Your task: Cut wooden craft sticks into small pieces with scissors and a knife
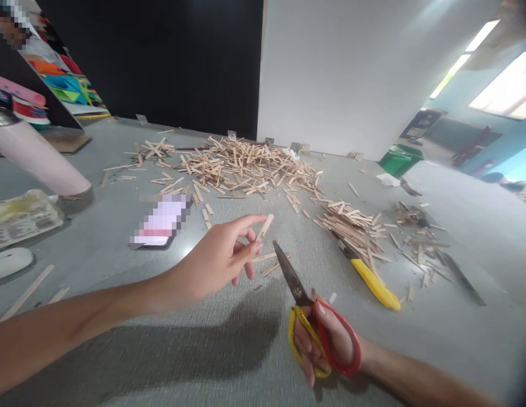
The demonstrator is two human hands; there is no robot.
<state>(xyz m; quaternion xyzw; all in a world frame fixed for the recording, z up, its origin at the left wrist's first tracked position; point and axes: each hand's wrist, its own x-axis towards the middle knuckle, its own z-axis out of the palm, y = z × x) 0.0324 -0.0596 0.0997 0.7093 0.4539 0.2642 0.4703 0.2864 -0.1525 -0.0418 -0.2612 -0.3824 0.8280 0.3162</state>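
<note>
My left hand pinches a short flat wooden stick between thumb and fingers, its rounded end pointing up. In my right hand is a pair of scissors with one red and one yellow handle. The blades look closed and point toward the stick, with a gap between them. Below the held stick, two loose stick pieces lie on the grey table. A large heap of cut wooden sticks spreads behind my hands.
Right of centre, yellow-handled pliers lie against a stack of sticks. A phone, a pink bottle, a paint palette and a white mouse are on the left. Black and white panels stand behind.
</note>
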